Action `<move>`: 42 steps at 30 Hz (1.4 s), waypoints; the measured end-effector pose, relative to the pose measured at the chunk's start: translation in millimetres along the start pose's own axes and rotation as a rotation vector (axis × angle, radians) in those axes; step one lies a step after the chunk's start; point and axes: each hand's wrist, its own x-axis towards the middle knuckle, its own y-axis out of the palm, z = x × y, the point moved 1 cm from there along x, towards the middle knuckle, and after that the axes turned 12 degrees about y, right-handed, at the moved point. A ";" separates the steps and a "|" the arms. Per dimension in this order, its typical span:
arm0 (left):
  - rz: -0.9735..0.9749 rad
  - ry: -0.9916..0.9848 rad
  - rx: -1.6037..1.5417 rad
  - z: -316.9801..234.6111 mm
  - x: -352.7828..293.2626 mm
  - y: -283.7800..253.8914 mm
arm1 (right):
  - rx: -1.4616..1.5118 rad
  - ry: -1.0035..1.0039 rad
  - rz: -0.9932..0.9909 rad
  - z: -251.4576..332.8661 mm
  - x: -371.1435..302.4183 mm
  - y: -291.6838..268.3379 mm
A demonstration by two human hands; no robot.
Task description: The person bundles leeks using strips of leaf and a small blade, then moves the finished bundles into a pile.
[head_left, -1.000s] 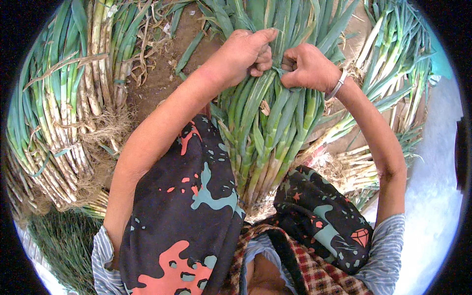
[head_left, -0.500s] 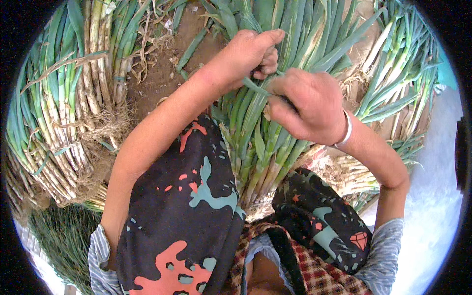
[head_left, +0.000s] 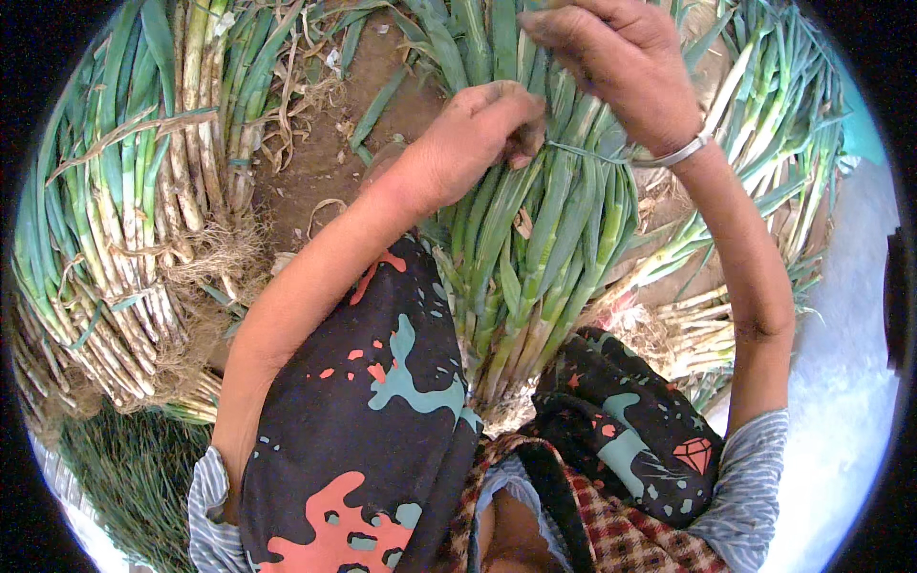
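Green-onion bundle (head_left: pixel 540 253) set centre, between patterned knees (head_left: pixel 334 382); pale stems (head_left: pixel 506 368) near, leaves (head_left: pixel 503 43) far. Green tie (head_left: pixel 585 152) stretched across. Left hand (head_left: pixel 482 134) curled against bundle, beside tie; right hand (head_left: pixel 626 72) raised over leaves; whether either grip pinches anything cannot be told. Light, springy, easily bruised handling expected; best held around firmer stems. No readable writing seen.

Near fisheye view from head height, downward onto left hand (head_left: pixel 478 136), right hand (head_left: pixel 630 72)

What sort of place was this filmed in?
Possibly a farm or market yard handling produce: brown ground, a green onion bunch between the person's legs, and rooted onion piles at the left.
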 end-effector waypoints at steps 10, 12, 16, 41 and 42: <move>0.025 0.265 0.418 -1.4 -12.8 13.7 | -0.436 -0.424 -0.009 -34.5 -14.9 -3.8; 0.016 0.295 0.522 -10.6 -12.2 15.5 | -0.422 -0.291 -0.011 -45.4 -26.9 -7.1; -0.008 0.279 0.558 -10.5 -12.3 12.3 | -0.337 -0.146 -0.060 -65.5 -39.5 -8.4; 0.069 0.685 0.982 -13.5 -12.0 -0.5 | -0.243 -0.036 -0.049 -92.3 -40.5 16.7; 0.088 0.682 1.000 -11.4 -13.2 -1.0 | -0.239 -0.039 -0.028 -90.5 -40.7 15.9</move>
